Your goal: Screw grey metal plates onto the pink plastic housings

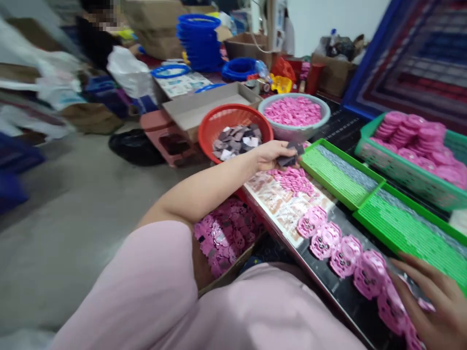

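On my screen I had the left arm (211,187) stretched forward, the left grip (269,154) curled, and the right grip (440,304) nearer the body, back upward, fingers (428,271) extended.

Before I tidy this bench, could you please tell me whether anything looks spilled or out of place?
Nothing clearly stands out. The loose pink pieces heaped on the patterned sheet, outside the pale bowl, might look spilled, but they lie together, possibly set there deliberately.

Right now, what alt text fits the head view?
The left hand holds dark pieces beside a red basket, while the right hand is by a row of pink parts, contact unclear. Green trays lie beyond the row.
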`<state>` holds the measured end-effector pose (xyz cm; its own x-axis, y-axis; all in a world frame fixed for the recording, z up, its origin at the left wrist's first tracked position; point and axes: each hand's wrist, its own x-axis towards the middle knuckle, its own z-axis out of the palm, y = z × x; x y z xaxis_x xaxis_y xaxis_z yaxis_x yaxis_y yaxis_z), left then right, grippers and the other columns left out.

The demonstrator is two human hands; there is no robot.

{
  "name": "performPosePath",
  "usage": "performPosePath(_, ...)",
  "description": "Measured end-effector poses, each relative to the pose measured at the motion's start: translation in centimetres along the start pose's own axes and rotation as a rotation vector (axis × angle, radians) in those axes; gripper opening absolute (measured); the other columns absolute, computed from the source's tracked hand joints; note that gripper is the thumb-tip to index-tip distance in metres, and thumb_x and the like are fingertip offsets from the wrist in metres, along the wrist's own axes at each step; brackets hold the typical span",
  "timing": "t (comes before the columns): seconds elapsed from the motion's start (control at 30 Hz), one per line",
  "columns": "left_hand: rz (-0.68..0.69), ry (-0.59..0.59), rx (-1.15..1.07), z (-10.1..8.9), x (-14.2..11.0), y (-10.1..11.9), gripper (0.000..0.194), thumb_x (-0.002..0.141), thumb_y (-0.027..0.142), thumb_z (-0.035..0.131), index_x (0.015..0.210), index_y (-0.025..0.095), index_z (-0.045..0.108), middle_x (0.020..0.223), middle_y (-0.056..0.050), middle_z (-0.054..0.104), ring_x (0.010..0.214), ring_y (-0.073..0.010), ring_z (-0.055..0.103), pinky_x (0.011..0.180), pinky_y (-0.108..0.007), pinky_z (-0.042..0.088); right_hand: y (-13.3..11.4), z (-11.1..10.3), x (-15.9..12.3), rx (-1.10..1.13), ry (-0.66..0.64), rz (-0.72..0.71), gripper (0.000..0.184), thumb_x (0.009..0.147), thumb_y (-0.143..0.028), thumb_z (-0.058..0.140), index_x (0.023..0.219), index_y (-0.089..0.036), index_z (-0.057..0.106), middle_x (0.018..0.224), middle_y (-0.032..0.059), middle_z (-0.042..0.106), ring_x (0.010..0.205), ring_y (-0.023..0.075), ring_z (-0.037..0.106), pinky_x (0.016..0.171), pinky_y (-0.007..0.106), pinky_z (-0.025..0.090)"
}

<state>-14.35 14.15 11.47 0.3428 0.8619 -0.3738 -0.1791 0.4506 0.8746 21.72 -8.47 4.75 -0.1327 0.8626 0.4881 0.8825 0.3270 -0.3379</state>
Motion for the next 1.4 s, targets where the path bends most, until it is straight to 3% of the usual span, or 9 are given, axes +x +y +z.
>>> performPosePath(0.1,-0.107,-0.394,0.202,5.5,-0.9,-3.3,0.012,0.083,0.006,0.062,0.094,0.009,0.063,0.087,-0.009,0.072,0.056,-0.0104,0.067,0.049,-0.017,0.050,-3.3,-0.6,1.3,0.018,-0.010,-0.013,0.022,0.088,-0.032,0.060,0.109,-0.029,0.066,0.106,0.0042,0.069,0.090,0.0210,0.068,0.074,0.035,0.060)
performPosePath(0.2,-0.142,-0.636,0.335,10.2,-1.8,-6.4,0.026,0.082,0.012,0.067,0.107,0.012,0.063,0.094,-0.008,0.070,0.058,-0.0089,0.066,0.049,-0.016,0.050,-5.1,-0.5,2.4,0.068,0.040,0.164,0.017,0.090,-0.030,0.060,0.104,-0.023,0.067,0.095,0.0032,0.071,0.083,0.0156,0.068,0.064,0.024,0.055)
performPosePath(0.33,-0.133,-0.784,0.459,14.6,-2.5,-8.9,0.034,0.083,0.014,0.065,0.116,0.015,0.060,0.095,-0.005,0.068,0.061,-0.0066,0.064,0.047,-0.013,0.047,-5.2,-0.5,1.8,0.213,0.054,0.336,0.019,0.089,-0.033,0.060,0.102,-0.021,0.068,0.091,0.0030,0.072,0.070,0.0118,0.066,0.056,0.021,0.051)
performPosePath(0.5,-0.117,-0.844,0.535,18.2,-2.9,-10.6,0.008,0.087,0.013,0.058,0.093,0.010,0.061,0.075,-0.001,0.063,0.062,-0.0080,0.063,0.047,-0.014,0.049,-3.9,-1.4,-0.7,0.337,0.154,0.532,0.014,0.084,-0.033,0.066,0.087,-0.020,0.071,0.076,0.0006,0.070,0.061,0.0105,0.062,0.055,0.022,0.050)
performPosePath(0.77,-0.205,-0.910,0.518,21.3,-3.2,-12.8,0.009,0.088,0.013,0.056,0.095,0.009,0.059,0.073,-0.003,0.065,0.068,-0.0112,0.067,0.047,-0.012,0.047,-2.8,-1.9,-3.4,0.592,0.224,0.716,0.020,0.078,-0.037,0.073,0.088,-0.020,0.068,0.075,0.0011,0.070,0.062,0.0113,0.064,0.053,0.020,0.050)
performPosePath(0.93,-0.188,-0.898,0.451,22.2,-3.4,-14.3,0.012,0.085,0.018,0.061,0.092,0.009,0.061,0.080,-0.004,0.066,0.065,-0.0114,0.067,0.046,-0.014,0.049,-2.3,-2.4,-5.2,0.731,0.276,0.861,0.026,0.080,-0.042,0.070,0.093,-0.019,0.068,0.058,-0.0015,0.064,0.047,0.0107,0.058,0.044,0.020,0.046)
performPosePath(1.13,-0.201,-0.838,0.528,23.3,-4.0,-14.9,0.006,0.085,0.015,0.060,0.085,0.010,0.060,0.076,-0.004,0.066,0.060,-0.0105,0.066,0.043,-0.015,0.049,-2.2,-3.2,-7.0,0.318,0.302,0.707,0.017,0.079,-0.037,0.072,0.089,-0.022,0.073,0.082,0.0016,0.071,0.069,0.0127,0.065,0.065,0.025,0.055)
performPosePath(1.3,-0.199,-0.797,0.627,23.6,-3.9,-14.7,0.008,0.085,0.013,0.058,0.077,0.010,0.059,0.069,-0.001,0.064,0.054,-0.0075,0.060,0.042,-0.015,0.048,-1.1,-4.7,-9.1,0.477,0.267,0.784,0.050,0.083,-0.037,0.067,0.131,-0.029,0.056,0.079,-0.0020,0.062,0.052,0.0080,0.055,0.050,0.023,0.050)
performPosePath(1.4,-0.213,-0.788,0.638,23.3,-3.8,-14.5,0.007,0.084,0.014,0.060,0.077,0.011,0.059,0.071,-0.001,0.064,0.056,-0.0082,0.060,0.042,-0.016,0.048,-0.4,-5.8,-10.5,0.633,0.117,0.806,0.042,0.090,-0.037,0.058,0.130,-0.027,0.057,0.068,-0.0034,0.057,0.051,0.0079,0.053,0.051,0.022,0.048)
